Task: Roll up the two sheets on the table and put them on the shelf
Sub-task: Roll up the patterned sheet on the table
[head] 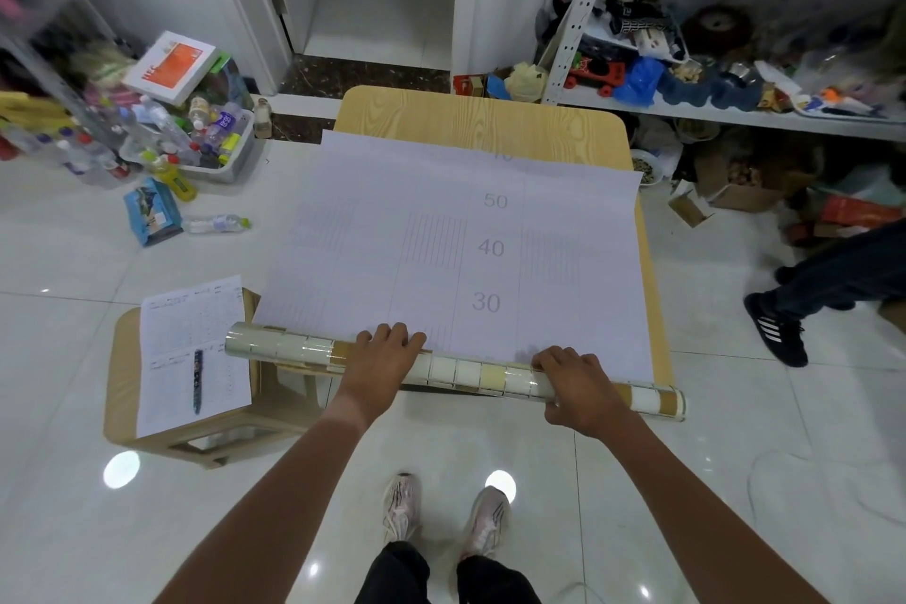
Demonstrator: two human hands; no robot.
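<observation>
Sheet lies flat on the worktop, its near end wound into a tile-patterned roll at the near edge; left hand and right hand rest on the roll, fingers curled over it; shelf stands beyond, to the right.

- Wooden stool, lower left, bearing a printed form and a pen.
- Bin of bottles, upper left.
- Another person's black shoe, right edge.
</observation>
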